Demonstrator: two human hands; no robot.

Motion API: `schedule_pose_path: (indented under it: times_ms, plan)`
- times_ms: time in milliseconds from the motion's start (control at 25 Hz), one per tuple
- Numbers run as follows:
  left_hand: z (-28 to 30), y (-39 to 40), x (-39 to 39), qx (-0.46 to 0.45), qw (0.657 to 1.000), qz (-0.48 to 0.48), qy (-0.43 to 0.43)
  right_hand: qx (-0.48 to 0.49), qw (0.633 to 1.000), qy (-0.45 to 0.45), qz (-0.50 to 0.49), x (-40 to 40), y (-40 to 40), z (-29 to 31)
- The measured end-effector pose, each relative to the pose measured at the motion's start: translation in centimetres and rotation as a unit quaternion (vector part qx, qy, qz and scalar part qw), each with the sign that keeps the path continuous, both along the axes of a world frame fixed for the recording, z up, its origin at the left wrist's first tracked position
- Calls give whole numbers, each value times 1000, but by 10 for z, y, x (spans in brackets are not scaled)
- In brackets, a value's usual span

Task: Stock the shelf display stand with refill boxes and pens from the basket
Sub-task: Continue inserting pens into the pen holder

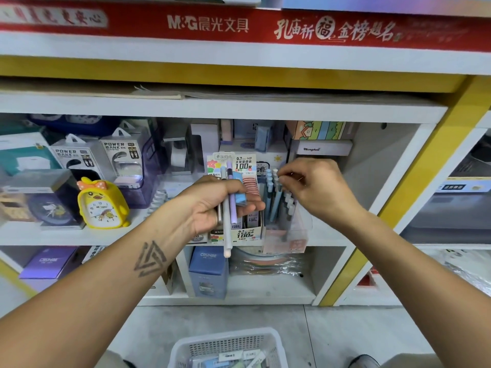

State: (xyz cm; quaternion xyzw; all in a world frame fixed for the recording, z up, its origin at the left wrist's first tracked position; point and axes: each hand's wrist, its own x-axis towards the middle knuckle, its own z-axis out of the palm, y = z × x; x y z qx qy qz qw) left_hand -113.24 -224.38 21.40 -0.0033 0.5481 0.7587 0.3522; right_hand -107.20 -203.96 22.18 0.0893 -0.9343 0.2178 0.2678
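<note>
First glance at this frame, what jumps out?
The two hands meeting mid-frame at the shelf display stand: the left hand grips a bundle of pens, and the right hand pinches at the tops of the blue pens in the stand. Then the yellow chick alarm clock at left, and the white basket on the floor below.

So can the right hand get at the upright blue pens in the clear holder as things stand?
Probably yes. The right hand is already at the tops of the upright blue pens in the clear holder, with nothing between. The left hand, gripping white and purple pens, sits to their left.
</note>
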Motion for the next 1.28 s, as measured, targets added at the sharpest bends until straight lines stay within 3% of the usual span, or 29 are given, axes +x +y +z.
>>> schedule_pose_path:
  times_ms: [200,440,520,680,720,800,920,1080,1160,1200,1280]
  plan:
    - [0,-3,-1,3,1000,-22,4,42,998,16,37,-3,-11,-8]
    - [-2,-9,-2,-11,999,-42,9,52,995,-55,72,-2,-15,-10]
    - [-1,-11,-1,-5,999,-41,12,52,996,-69,29,-4,-14,-13]
    - [2,-11,2,13,999,-52,8,173,981,-78,-39,-8,-12,-14]
    - [2,-10,3,15,998,-57,10,142,987,-75,-34,-9,-14,-13]
    - [4,-10,4,8,997,-73,27,-40,995,-95,-14,-9,-21,-8]
    - [5,-11,7,-3,994,-88,58,-331,923,-195,36,-7,-40,-2]
    - [7,-23,3,8,995,-86,39,-501,847,-169,54,-15,-58,3]
    - [8,-34,-3,7,998,-57,4,-529,832,-156,58,-21,-60,6]
    - [8,-41,-7,-11,1000,-28,0,-496,849,-168,73,-24,-63,6]
    - [10,-52,-12,-50,998,15,17,-335,919,-183,98,-28,-71,0]
